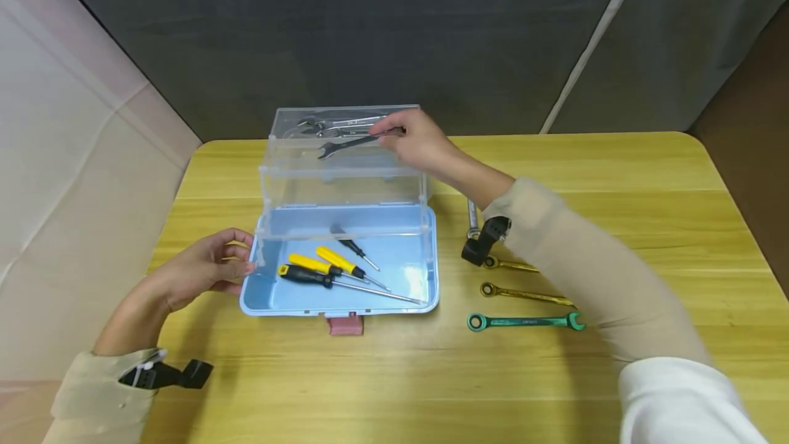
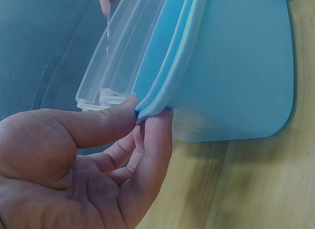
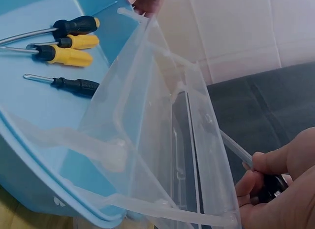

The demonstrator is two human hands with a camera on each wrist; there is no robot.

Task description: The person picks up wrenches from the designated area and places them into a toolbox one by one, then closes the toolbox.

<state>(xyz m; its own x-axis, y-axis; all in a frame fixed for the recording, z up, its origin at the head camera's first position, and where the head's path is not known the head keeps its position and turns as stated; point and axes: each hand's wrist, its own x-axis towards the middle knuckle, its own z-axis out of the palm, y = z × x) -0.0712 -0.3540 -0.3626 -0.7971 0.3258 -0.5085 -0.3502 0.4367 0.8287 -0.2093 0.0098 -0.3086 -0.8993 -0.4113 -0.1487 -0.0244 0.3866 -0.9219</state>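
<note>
My left hand [image 1: 209,262] pinches the rim of a light blue toolbox [image 2: 236,71] at its left end, thumb on top and fingers below. Over the raised clear plastic trays [image 1: 345,186] at the back, my right hand [image 1: 419,139] grips a dark grey wrench [image 1: 351,145] by one end. Its open jaw points left, just in front of several silver wrenches [image 1: 348,122] in the top tray. Inside the box bottom lie yellow-handled screwdrivers [image 3: 73,57], a long black screwdriver [image 1: 308,275] and a short black screwdriver [image 3: 76,86].
Right of the box a green wrench [image 1: 524,321], gold wrenches [image 1: 527,295] and a silver wrench [image 1: 472,214] lie on the wooden table [image 1: 394,382], partly under my right arm. A pink latch [image 1: 345,325] hangs at the box's front. A dark curtain [image 1: 370,33] stands behind.
</note>
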